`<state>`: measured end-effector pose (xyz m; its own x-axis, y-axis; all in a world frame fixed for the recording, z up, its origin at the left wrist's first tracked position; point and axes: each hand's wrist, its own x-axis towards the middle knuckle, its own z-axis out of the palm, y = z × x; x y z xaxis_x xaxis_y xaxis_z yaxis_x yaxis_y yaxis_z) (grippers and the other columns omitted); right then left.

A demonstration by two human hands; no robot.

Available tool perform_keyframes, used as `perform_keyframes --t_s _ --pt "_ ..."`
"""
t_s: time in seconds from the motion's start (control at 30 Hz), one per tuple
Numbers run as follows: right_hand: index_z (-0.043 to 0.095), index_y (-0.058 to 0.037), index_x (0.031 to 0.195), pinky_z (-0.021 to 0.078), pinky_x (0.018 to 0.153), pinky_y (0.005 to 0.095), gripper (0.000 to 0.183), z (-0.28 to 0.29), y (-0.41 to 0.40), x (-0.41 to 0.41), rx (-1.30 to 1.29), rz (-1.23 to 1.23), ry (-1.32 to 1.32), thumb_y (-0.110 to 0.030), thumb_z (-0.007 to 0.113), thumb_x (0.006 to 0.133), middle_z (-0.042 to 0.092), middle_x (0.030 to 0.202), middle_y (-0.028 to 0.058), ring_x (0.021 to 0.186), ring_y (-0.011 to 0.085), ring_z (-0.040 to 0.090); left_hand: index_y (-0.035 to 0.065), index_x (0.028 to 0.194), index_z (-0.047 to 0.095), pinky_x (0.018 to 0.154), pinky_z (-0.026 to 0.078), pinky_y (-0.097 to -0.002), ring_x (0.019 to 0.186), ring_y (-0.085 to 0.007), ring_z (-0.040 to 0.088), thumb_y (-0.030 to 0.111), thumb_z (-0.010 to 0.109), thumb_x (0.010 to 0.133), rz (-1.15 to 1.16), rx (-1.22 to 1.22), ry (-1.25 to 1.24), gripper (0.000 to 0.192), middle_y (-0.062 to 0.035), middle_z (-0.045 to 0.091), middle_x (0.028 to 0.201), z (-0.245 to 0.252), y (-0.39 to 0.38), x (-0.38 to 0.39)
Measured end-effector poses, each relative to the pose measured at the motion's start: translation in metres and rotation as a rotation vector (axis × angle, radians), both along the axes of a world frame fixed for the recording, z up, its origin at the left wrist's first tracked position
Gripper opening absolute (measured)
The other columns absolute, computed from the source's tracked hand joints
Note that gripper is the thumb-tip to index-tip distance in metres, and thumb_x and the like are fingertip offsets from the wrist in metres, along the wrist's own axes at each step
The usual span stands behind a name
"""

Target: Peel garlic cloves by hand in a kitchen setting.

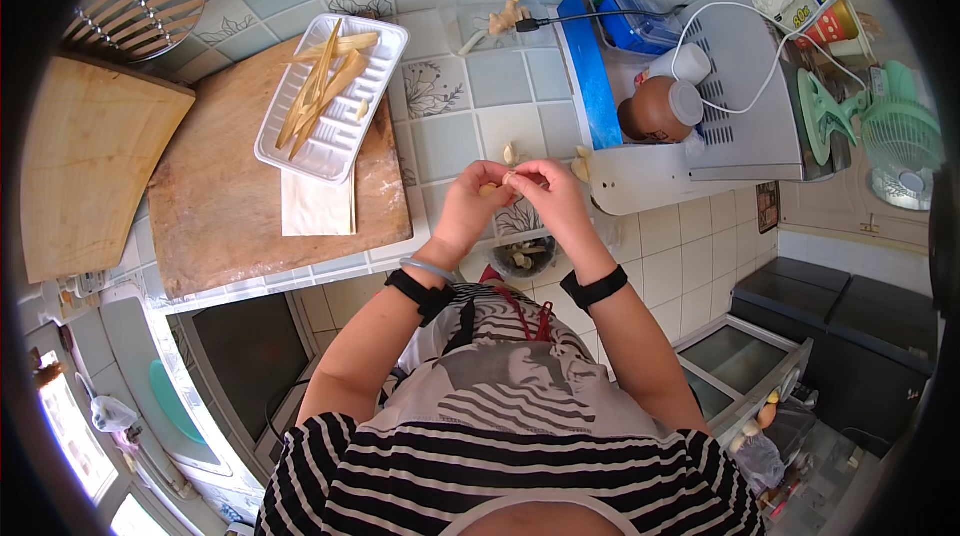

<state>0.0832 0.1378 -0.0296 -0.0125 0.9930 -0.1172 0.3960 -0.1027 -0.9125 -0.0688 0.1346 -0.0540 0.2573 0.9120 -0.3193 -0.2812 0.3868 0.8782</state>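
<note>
My left hand [472, 207] and my right hand [555, 198] meet over the tiled counter's front edge, fingertips pinched together. Between them is a pale garlic clove [489, 190], partly hidden by the fingers. Just beyond lies a piece of garlic [511, 153] on the tiles, and more garlic [582, 163] sits to the right. To the left, a white ribbed plastic tray [268, 148] holds long yellowish dried strips [322, 93] and a small peeled clove [362, 110]. Below my hands, a bin [551, 258] contains pale scraps.
A wooden cutting board [217, 183] lies under the tray and a folded paper napkin [319, 206]. Ginger [510, 16] lies by the back wall. At right stand a blue box [592, 78], a brown jar [660, 110], a grey appliance [750, 86] and a green fan [900, 135].
</note>
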Motion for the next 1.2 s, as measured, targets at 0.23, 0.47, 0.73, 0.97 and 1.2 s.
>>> perform_keyframes --t_s 0.23,0.47,0.73,0.97,1.2 --pt "0.064 0.0017 0.090 0.0470 0.067 0.0245 0.015 -0.002 0.001 0.004 -0.224 -0.037 0.233 -0.013 0.063 0.085 0.065 0.079 0.0045 0.072 0.0101 0.059 -0.0006 0.101 0.056 0.075 0.051 -0.0243 0.079 -0.0117 0.061 0.005 0.064 0.085 0.011 -0.017 0.018 0.019 -0.0040 0.061 0.091 0.003 -0.004 0.000" --pt "0.062 0.0018 0.090 0.0455 0.064 0.0235 0.015 -0.006 0.000 0.004 -0.249 -0.062 0.209 -0.013 0.060 0.087 0.062 0.075 0.0032 0.069 0.0084 0.056 -0.0009 0.100 0.058 0.073 0.051 -0.0234 0.077 -0.0107 0.061 0.005 0.063 0.086 0.069 -0.021 -0.020 0.016 -0.0048 0.064 0.089 0.005 -0.004 0.003" --pt "0.050 0.0011 0.100 0.0520 0.067 0.0280 0.017 -0.001 -0.001 0.000 -0.316 -0.201 0.289 -0.015 0.048 0.095 0.060 0.086 0.0084 0.070 0.0150 0.062 0.0002 0.100 0.057 0.074 0.051 -0.0233 0.078 -0.0110 0.061 0.005 0.061 0.087 0.116 -0.038 -0.046 0.015 -0.0057 0.064 0.089 0.005 -0.003 0.005" --pt "0.053 0.0000 0.100 0.0507 0.067 0.0256 0.017 0.017 -0.001 -0.005 -0.319 -0.208 0.370 -0.015 0.054 0.092 0.062 0.087 0.0067 0.075 0.0126 0.061 0.0007 0.103 0.055 0.078 0.051 -0.0242 0.083 -0.0118 0.060 0.005 0.060 0.089 0.133 -0.091 -0.137 0.016 -0.0062 0.061 0.096 0.003 -0.002 -0.001" --pt "0.057 -0.0009 0.093 0.0466 0.070 0.0222 0.012 0.001 -0.006 -0.002 -0.151 -0.008 0.321 -0.008 0.064 0.086 0.062 0.084 0.0023 0.077 0.0084 0.059 0.0005 0.108 0.055 0.083 0.051 -0.0263 0.085 -0.0126 0.059 0.006 0.059 0.089 0.148 -0.146 -0.280 0.020 -0.0053 0.061 0.097 0.005 -0.002 0.002"
